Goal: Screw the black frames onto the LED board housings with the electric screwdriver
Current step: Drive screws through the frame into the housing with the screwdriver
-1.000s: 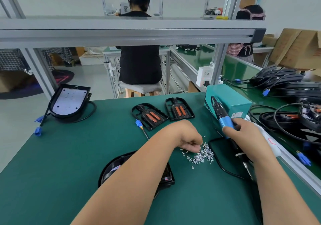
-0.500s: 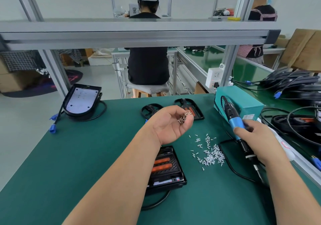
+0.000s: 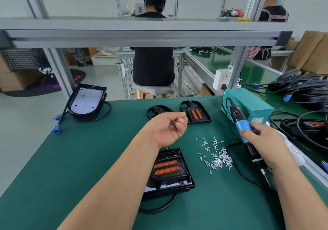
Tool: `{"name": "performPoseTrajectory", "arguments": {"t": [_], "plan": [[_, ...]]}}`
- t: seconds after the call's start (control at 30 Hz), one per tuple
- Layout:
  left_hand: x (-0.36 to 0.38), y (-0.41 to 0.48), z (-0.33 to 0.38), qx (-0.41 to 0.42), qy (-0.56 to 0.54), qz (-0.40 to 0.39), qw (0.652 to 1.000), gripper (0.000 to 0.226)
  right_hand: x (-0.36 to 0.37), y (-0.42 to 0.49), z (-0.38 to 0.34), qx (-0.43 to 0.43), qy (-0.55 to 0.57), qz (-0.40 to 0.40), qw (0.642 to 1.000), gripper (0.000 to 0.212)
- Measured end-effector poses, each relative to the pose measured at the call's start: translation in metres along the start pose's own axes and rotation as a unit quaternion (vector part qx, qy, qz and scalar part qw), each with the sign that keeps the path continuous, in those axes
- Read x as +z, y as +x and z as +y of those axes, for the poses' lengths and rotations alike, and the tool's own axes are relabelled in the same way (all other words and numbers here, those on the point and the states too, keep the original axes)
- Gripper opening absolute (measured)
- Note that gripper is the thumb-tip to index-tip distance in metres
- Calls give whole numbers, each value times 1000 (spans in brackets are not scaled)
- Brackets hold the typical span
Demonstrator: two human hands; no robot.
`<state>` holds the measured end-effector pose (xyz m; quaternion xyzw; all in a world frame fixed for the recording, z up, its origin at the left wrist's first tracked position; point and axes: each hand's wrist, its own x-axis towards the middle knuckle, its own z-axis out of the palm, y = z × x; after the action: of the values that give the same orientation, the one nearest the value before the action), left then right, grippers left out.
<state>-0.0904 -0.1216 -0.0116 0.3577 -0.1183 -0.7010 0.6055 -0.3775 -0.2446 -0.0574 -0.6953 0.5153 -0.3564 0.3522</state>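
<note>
Left hand (image 3: 168,128), raised palm-up above the housing (image 3: 170,171), pinches screws (image 3: 174,122); right hand (image 3: 266,144) grips the screwdriver (image 3: 241,125), tilted.

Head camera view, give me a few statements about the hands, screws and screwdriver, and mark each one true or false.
1. The right hand grips the blue electric screwdriver. True.
2. The left hand lies flat and empty on the mat. False: it is raised, cupping small screws.
3. The loose screw pile lies between the near housing and the screwdriver. True.
4. The screwdriver tip is driving a screw into the near housing. False: it is off to the right, clear of it.
</note>
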Motion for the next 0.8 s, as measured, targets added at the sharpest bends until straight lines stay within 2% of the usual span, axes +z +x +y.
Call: {"name": "performPoseTrajectory", "arguments": {"t": [0.17, 0.37, 0.43, 0.53, 0.67, 0.8], "plan": [[-7, -4, 2, 6, 12, 16, 1000, 9, 2, -1, -3, 21, 48, 3, 999, 18], [-24, -25, 17, 53, 77, 27, 995, 11, 0, 2, 0, 72, 173, -6, 982, 37], [-34, -35, 22, 71, 128, 41, 988, 13, 2, 4, 1, 84, 224, -7, 971, 37], [-56, -47, 27, 93, 180, 68, 977, 15, 8, 6, 0, 91, 298, -17, 950, 25], [-86, -58, 26, 118, 200, 104, 967, 17, 16, 5, -10, 86, 380, -48, 920, 22], [-109, -61, 13, 137, 225, 109, 959, 17, 24, 1, -30, 103, 455, -84, 880, 18]]}}
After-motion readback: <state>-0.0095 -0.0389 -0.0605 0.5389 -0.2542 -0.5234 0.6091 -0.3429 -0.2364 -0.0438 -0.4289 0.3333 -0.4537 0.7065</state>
